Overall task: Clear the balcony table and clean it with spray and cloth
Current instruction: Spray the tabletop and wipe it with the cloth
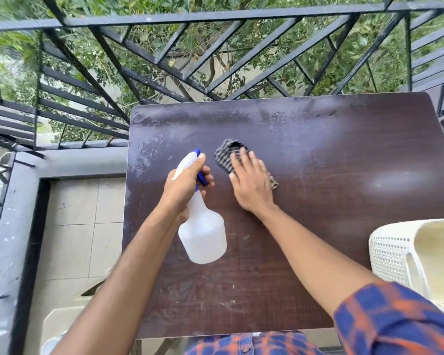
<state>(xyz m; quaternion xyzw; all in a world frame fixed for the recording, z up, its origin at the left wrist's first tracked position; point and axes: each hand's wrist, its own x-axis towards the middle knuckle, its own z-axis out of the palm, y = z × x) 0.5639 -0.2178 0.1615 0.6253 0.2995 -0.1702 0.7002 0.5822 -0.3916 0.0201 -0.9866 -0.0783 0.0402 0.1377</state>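
The left hand [187, 185] grips one white spray bottle [203, 239] by its neck above the dark table [318, 201], while the right hand [251, 185], fingers straight, presses one checked cloth [226, 153] flat.

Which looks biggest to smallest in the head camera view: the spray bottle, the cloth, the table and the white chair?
1. table
2. white chair, though the frame edge cuts it off
3. spray bottle
4. cloth, partly hidden under the right hand

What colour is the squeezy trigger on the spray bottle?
Blue: the trigger of the spray bottle, head view.
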